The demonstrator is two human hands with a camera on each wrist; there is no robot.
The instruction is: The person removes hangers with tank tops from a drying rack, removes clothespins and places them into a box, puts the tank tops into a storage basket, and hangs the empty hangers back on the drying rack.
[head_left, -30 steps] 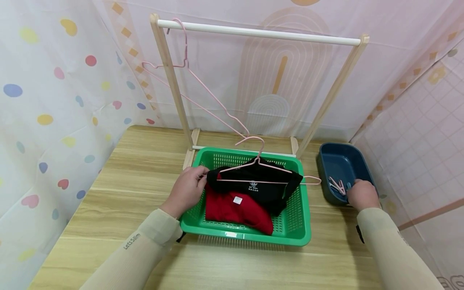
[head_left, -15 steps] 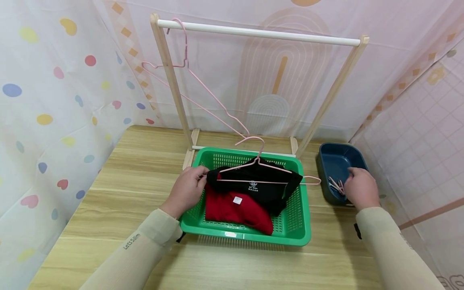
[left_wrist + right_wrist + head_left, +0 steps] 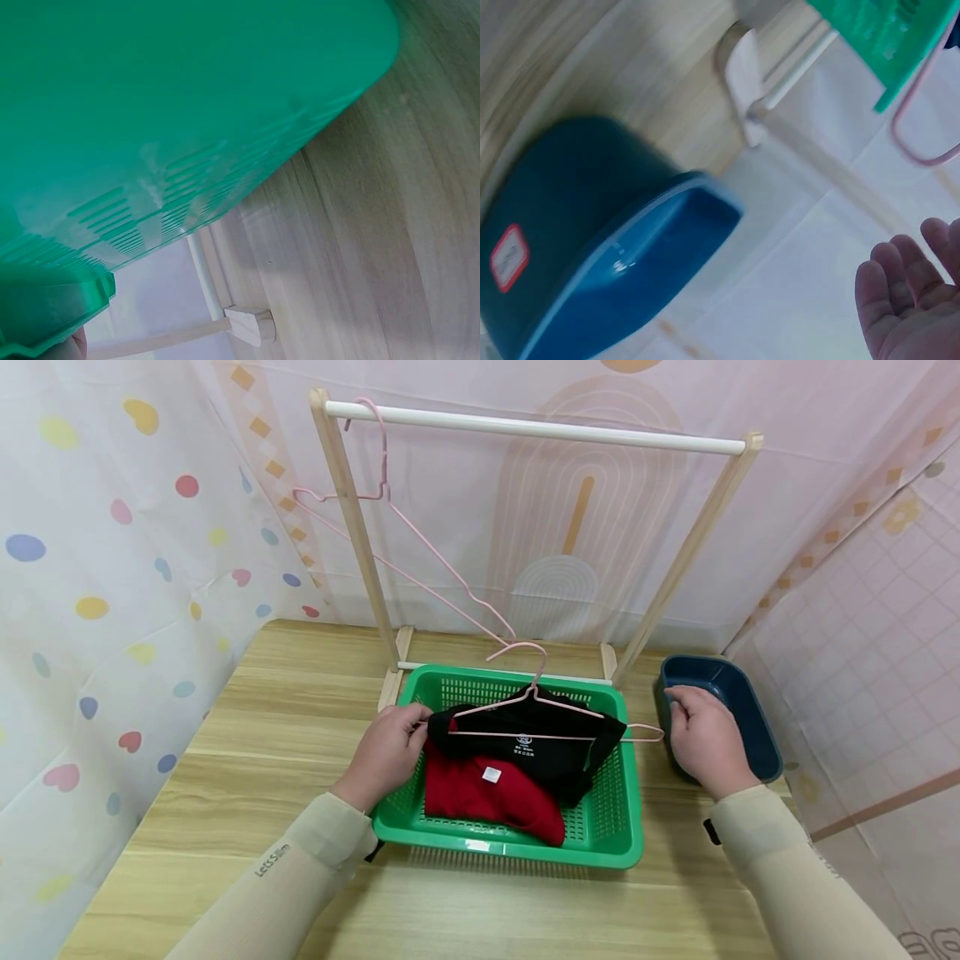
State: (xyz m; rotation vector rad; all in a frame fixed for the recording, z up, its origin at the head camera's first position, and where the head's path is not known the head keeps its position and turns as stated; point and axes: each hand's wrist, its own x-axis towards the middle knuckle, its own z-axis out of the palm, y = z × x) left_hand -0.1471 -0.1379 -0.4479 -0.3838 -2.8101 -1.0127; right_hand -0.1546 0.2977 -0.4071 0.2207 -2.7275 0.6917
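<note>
My left hand (image 3: 384, 752) pinches the left end of a black garment (image 3: 517, 735) over the green basket (image 3: 626, 810). A pink clothes hanger (image 3: 535, 691) runs through the garment, its hook upward and its right end sticking out past the fabric. Over the left rim of a dark blue bin (image 3: 757, 727) is my right hand (image 3: 705, 739), thumb and index finger close together. In the right wrist view the other fingers (image 3: 900, 277) are bent; I cannot tell whether the fingertips hold something small. The clothespins in the bin are hidden behind this hand.
A red garment (image 3: 495, 797) with a white tag lies in the basket. Behind stands a wooden rack with a white rail (image 3: 540, 428); another pink hanger (image 3: 442, 560) hangs at its left end. Patterned curtains (image 3: 150, 527) enclose the wood-grain table (image 3: 247, 727).
My right hand has come up out of the blue bin and moved left, to over its near left rim. The left hand, garment and hanger have stayed in place.
</note>
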